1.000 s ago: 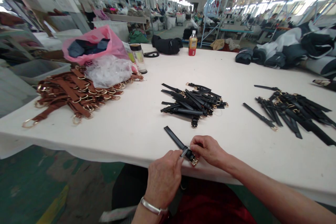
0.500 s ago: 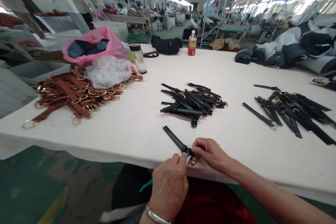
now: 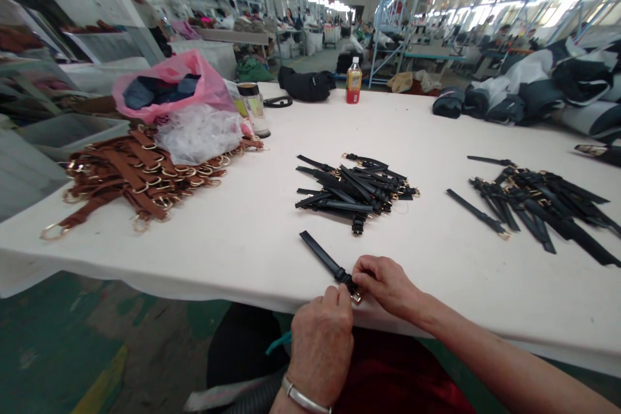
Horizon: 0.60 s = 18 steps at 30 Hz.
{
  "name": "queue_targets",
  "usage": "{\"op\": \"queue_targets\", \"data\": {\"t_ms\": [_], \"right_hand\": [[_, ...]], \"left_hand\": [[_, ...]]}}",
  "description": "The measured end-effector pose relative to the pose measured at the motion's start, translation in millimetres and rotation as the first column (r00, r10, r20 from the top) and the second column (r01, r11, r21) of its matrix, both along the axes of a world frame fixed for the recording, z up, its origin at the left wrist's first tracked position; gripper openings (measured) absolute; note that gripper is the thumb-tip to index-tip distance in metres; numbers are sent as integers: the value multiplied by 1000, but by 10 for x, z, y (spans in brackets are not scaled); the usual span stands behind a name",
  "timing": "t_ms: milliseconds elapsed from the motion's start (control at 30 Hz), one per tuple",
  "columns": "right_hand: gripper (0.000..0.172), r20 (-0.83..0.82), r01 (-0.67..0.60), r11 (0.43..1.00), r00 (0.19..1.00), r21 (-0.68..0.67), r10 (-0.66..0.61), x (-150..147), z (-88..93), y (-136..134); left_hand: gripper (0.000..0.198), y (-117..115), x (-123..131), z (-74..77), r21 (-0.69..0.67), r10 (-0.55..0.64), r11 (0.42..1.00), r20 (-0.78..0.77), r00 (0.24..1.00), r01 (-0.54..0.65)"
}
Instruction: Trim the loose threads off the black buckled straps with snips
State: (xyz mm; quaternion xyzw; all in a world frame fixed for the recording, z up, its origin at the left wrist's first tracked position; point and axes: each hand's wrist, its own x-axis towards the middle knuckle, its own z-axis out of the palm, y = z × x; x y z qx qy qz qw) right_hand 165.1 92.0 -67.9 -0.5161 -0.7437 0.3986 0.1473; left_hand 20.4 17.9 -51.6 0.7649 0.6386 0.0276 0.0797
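Observation:
A black strap (image 3: 321, 256) with a gold buckle (image 3: 357, 296) lies near the front edge of the table, its free end pointing up and left. My left hand (image 3: 324, 337), with a silver bangle at the wrist, is closed with its fingertips at the buckle end. From the other side my right hand (image 3: 385, 283) pinches the strap by the buckle; its fingertips partly hide what they grip. Beyond my hands lies a pile of black buckled straps (image 3: 352, 191). Another pile of black straps (image 3: 538, 204) is on the right.
Brown straps with gold rings (image 3: 130, 171) are heaped at the left beside clear plastic (image 3: 201, 132) and a pink bag (image 3: 213, 81). A jar (image 3: 254, 110), a drink bottle (image 3: 354, 83) and a black bundle (image 3: 308, 84) stand along the far side. Dark and white rolls (image 3: 538, 94) lie far right.
My left hand has shifted slightly right and down at the buckle. A white bit seen by its fingertips earlier no longer shows. My right hand stays nearly in place.

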Motion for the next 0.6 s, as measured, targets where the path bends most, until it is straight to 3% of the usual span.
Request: {"op": "queue_targets", "data": {"t_ms": [133, 233, 333, 400, 433, 500, 600], "right_hand": [[15, -156, 31, 993, 987, -111, -48, 74, 65, -4], [19, -213, -30, 984, 977, -174, -8, 378, 202, -54], [14, -63, -154, 937, 988, -313, 141, 882, 368, -211], [7, 97, -165, 884, 969, -438, 229, 1223, 468, -372], [11, 172, -137, 875, 955, -464, 240, 1367, 513, -458], [35, 258, -89, 890, 940, -448, 224, 1560, 584, -611], [68, 198, -125, 924, 958, -362, 207, 1547, 613, -705]], "left_hand": [[36, 17, -49, -10, 2, 5, 1000, 35, 999, -5], [32, 13, -154, -18, 6, 17, 1000, 87, 996, -18], [28, 15, -306, -21, 15, 83, 996, 254, 964, -90], [26, 39, -409, -24, 20, 152, 985, 392, 907, -173], [26, 61, -455, -29, 16, 187, 976, 446, 875, -216], [28, 124, -534, -47, 4, 248, 957, 505, 827, -289], [29, 257, -613, -111, -19, 307, 935, 546, 779, -355]]}}
